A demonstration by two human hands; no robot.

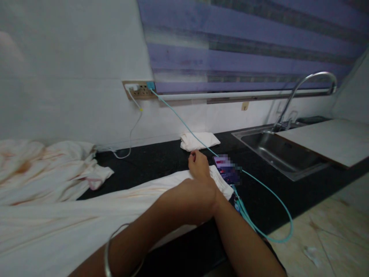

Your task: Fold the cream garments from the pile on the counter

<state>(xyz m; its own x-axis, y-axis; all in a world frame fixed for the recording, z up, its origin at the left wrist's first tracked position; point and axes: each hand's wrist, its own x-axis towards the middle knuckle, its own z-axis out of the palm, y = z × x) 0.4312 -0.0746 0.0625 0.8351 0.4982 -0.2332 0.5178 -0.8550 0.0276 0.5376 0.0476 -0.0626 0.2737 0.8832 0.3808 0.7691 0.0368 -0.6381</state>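
Observation:
A long white cloth garment (95, 219) with brownish streaks is spread flat along the black counter. My left hand (190, 198) lies across it and meets my right wrist; its fingers are hidden. A metal bangle (107, 256) circles the left forearm. Beyond the garment's far edge, my right hand (199, 166) has curled fingers, and whatever they may hold is hidden. Close behind those fingers sits a folded white cloth (198, 141). A phone (226, 169) with a lit, partly pixelated screen lies right of the garment's banded end (221, 182).
A crumpled stained white cloth (43, 169) is at the left. A teal cable (184, 122) runs from the wall socket (138, 90) and loops past the counter's front edge. At the right are a steel sink (276, 154), a curved faucet (296, 88) and a pale board (331, 138).

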